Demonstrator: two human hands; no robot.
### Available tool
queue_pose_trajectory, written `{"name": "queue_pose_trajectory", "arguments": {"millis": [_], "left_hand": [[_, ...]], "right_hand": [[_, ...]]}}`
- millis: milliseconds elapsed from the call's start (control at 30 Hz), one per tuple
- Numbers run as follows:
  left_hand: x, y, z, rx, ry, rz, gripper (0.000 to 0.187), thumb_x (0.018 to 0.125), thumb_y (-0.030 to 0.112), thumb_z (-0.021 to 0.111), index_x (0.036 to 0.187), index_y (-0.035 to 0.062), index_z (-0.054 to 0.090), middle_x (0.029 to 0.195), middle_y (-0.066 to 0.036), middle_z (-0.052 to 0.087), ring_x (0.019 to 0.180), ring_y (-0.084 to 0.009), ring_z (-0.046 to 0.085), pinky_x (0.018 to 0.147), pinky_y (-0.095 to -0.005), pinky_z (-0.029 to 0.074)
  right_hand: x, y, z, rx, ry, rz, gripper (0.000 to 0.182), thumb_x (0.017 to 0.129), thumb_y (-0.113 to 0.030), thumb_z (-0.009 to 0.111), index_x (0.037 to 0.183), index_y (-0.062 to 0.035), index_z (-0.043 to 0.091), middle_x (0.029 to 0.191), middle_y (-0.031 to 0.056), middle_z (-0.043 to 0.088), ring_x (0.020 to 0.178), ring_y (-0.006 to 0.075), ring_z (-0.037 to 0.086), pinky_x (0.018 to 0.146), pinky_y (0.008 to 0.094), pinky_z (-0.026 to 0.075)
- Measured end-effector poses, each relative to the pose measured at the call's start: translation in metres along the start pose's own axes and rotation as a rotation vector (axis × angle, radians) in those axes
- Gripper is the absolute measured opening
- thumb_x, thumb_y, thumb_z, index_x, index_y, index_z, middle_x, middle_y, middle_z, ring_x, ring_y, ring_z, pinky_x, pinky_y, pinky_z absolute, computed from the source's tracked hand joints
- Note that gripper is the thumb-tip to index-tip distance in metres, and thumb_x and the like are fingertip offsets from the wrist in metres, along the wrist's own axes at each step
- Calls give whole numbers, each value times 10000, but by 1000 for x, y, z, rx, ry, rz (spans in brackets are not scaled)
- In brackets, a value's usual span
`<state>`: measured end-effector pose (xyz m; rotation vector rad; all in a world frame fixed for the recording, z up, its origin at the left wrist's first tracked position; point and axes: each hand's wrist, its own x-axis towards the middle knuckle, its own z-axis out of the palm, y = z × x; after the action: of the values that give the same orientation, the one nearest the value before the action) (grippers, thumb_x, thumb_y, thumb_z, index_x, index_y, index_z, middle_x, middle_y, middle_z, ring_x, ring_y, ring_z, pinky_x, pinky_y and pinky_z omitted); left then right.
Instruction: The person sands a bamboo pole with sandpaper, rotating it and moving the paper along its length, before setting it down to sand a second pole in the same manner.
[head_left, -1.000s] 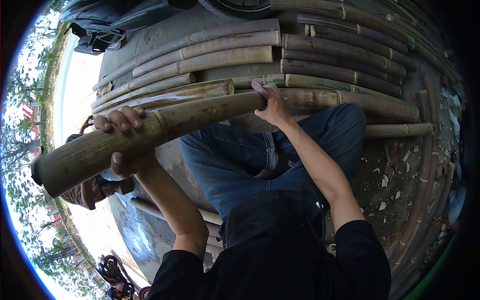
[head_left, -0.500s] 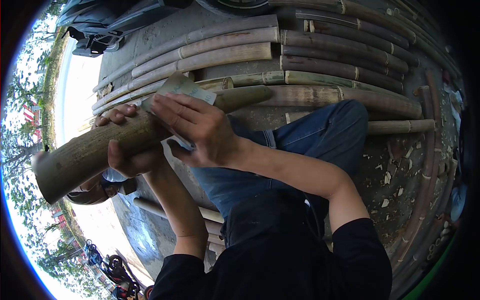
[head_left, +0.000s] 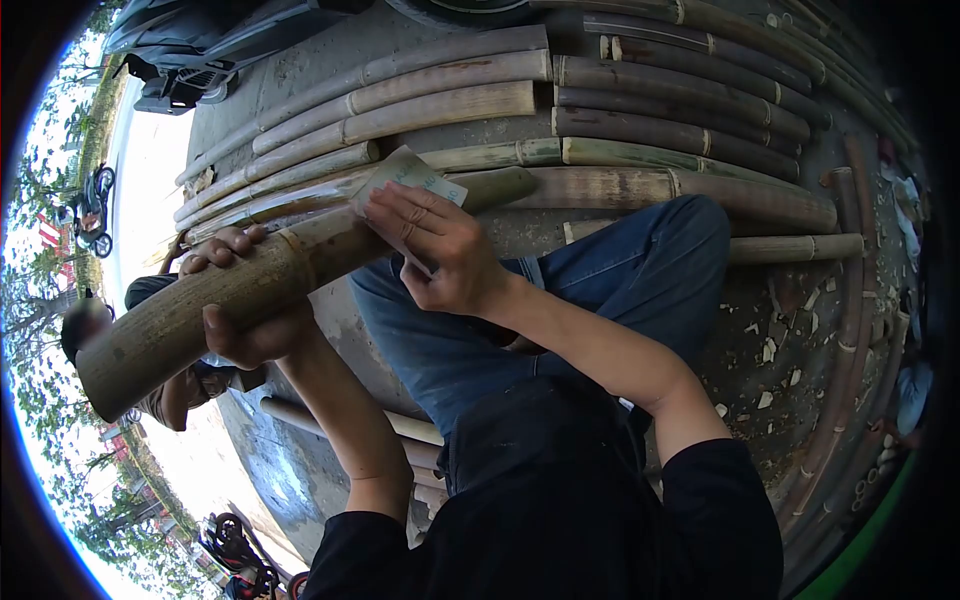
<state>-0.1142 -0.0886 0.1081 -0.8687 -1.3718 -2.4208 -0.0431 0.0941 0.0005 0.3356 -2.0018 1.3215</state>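
Note:
A thick bamboo pole [head_left: 190,315] slants across my lap, its near end low at the left and its far end up to the right. My left hand [head_left: 255,335] is wrapped round it from below, thumb on the near side and fingertips over the far side. Further along, my right hand [head_left: 445,250] presses a folded sheet of sandpaper [head_left: 410,175] against the upper face of the pole, fingers stretched over it. Printed marks show on the sheet's pale back. The underside of the sandpaper is hidden.
Several bamboo poles [head_left: 440,105] lie in rows on the concrete ground ahead. Pale chips [head_left: 768,350] are scattered at the right. A parked motorbike [head_left: 215,50] stands at upper left. Another person [head_left: 165,395] sits beyond the pole's left end. Smaller motorbikes are by the road.
My right hand and the sandpaper have slid right along the pole, away from my left hand. The left hand keeps its grip. A motorbike now shows on the road at left.

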Motion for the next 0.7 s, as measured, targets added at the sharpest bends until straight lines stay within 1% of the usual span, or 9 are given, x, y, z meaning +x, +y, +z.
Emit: {"name": "queue_pose_trajectory", "arguments": {"millis": [100, 167, 233, 300, 333, 400, 500, 633, 700], "left_hand": [[1, 1, -2, 1, -3, 8, 536, 812, 402, 627, 1210, 59, 518, 1036, -132, 556, 1030, -294, 553, 971, -469, 467], [-1, 0, -7, -33, 27, 1, 542, 806, 406, 626, 1205, 55, 519, 1022, -131, 554, 1022, -287, 555, 972, -465, 464], [0, -1, -16, -21, 15, 6, 545, 804, 411, 624, 1202, 54, 520, 1019, -135, 554, 1017, -289, 557, 972, -469, 461], [2, -2, -18, -8, 0, 16, 548, 802, 417, 622, 1198, 52, 520, 1017, -139, 553, 1012, -290, 559, 973, -473, 459], [3, -2, -17, -5, 0, 19, 546, 805, 417, 616, 1195, 47, 520, 1016, -142, 554, 1006, -293, 562, 970, -475, 458], [5, -3, -13, 1, -3, 19, 545, 808, 418, 610, 1191, 41, 519, 1015, -146, 555, 1000, -296, 564, 967, -478, 457], [8, -5, -9, 55, 4, 35, 538, 815, 414, 596, 1180, 26, 520, 1008, -151, 554, 989, -301, 569, 962, -476, 459], [9, -7, -7, 29, 5, 40, 531, 821, 405, 586, 1173, 13, 524, 1016, -160, 556, 985, -301, 569, 949, -477, 458], [8, -7, -2, 36, -4, 50, 530, 821, 404, 585, 1172, 11, 525, 1021, -164, 557, 982, -302, 568, 944, -478, 457]], "right_hand": [[-24, 47, -7, -15, -6, 83, 754, 670, 24, 659, 1412, -88, 588, 1379, 140, 630, 1299, 324, 591, 1119, 441, 482], [-43, 78, -16, -78, -76, 256, 784, 679, 0, 669, 1442, -145, 563, 1367, 140, 635, 1278, 325, 603, 1090, 432, 506], [-57, 104, -34, -153, -150, 360, 751, 692, -32, 678, 1425, -138, 559, 1348, 160, 639, 1285, 308, 595, 1057, 397, 526], [-91, 150, -43, -231, -236, 593, 857, 675, -36, 702, 1488, -207, 492, 1305, 168, 653, 1221, 343, 622, 1010, 415, 549], [-95, 161, -53, -230, -232, 590, 857, 675, -36, 702, 1488, -207, 492, 1305, 168, 653, 1221, 343, 622, 1010, 415, 549], [-99, 168, -64, -340, -348, 514, 896, 686, -60, 694, 1532, -179, 426, 1200, 219, 652, 1073, 434, 638, 992, 454, 546], [-101, 167, -56, -365, -277, 503, 879, 688, -50, 670, 1526, -168, 433, 1126, 247, 644, 1021, 461, 628, 978, 472, 535], [-114, 176, -50, -405, -249, 436, 907, 684, -16, 661, 1540, -166, 402, 1171, 267, 636, 1095, 472, 607, 1003, 481, 515], [-91, 139, -54, -184, -269, 603, 948, 695, 22, 643, 1571, -184, 346, 1400, 181, 566, 1282, 434, 538, 1080, 477, 483]]}}
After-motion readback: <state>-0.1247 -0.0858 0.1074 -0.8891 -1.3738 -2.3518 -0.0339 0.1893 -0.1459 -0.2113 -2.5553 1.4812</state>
